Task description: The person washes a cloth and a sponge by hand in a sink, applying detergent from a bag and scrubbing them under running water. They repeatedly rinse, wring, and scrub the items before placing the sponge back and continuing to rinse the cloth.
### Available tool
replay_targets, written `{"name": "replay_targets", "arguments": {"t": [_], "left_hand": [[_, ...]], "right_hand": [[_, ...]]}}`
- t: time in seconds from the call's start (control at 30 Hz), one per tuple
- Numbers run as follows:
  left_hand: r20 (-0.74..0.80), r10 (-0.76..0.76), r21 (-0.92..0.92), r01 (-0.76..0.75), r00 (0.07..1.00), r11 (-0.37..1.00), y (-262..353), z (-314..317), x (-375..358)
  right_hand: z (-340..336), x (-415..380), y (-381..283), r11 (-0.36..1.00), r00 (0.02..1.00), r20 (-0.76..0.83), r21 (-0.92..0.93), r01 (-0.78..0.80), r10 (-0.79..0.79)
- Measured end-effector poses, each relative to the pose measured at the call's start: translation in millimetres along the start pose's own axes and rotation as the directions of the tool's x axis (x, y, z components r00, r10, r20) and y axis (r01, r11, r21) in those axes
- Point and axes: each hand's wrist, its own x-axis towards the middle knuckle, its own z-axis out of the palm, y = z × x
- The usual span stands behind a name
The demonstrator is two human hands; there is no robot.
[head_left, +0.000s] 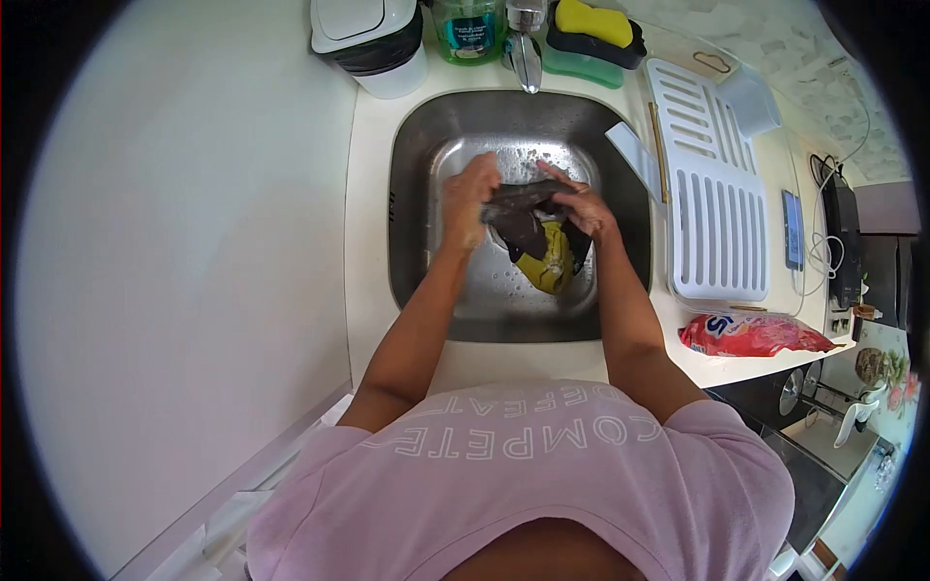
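Left hand [469,201] gripped one end of one dark wet cloth [531,230], fingers closed on it. Right hand [579,205] clamped the other end, also closed on the cloth. Cloth was dark brown with a yellow patch, hanging between the two hands, over the middle of one steel sink [417,194]. One faucet [526,44] stood behind the sink. Beside it one green soap bottle [469,29], one yellow sponge [593,19] in a holder, one white lidded container [373,44]. One white drying rack [717,213] on the table [373,290] right of the sink, one red packet [751,334] near it
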Motion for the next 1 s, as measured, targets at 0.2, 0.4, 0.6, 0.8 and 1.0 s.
{"name": "replay_targets", "arguments": {"t": [0.2,0.4,0.6,0.8,1.0], "left_hand": [[-0.057,-0.563,-0.386,0.502,0.824,0.774,-77,-30,25],[-0.455,-0.612,-0.343,0.507,0.647,0.791,-112,-17,23],[-0.317,-0.691,-0.399,0.569,0.65,0.719,-97,-7,24],[0.15,-0.728,-0.334,0.727,0.669,0.599,-57,-2,5],[0.096,-0.598,-0.371,0.586,0.796,0.721,-44,-40,18]], "right_hand": [[102,18,-16,0.99,0.875,-0.47,-0.124,0.064,-0.115],[100,38,22,0.655,0.626,-0.406,-0.721,0.228,-0.666],[119,28,17,0.68,0.605,-0.461,-0.709,0.189,-0.649],[63,54,22,0.846,0.707,-0.594,-0.533,0.011,-0.384],[42,15,-2,0.964,0.964,-0.028,-0.032,-0.264,0.263]]}}
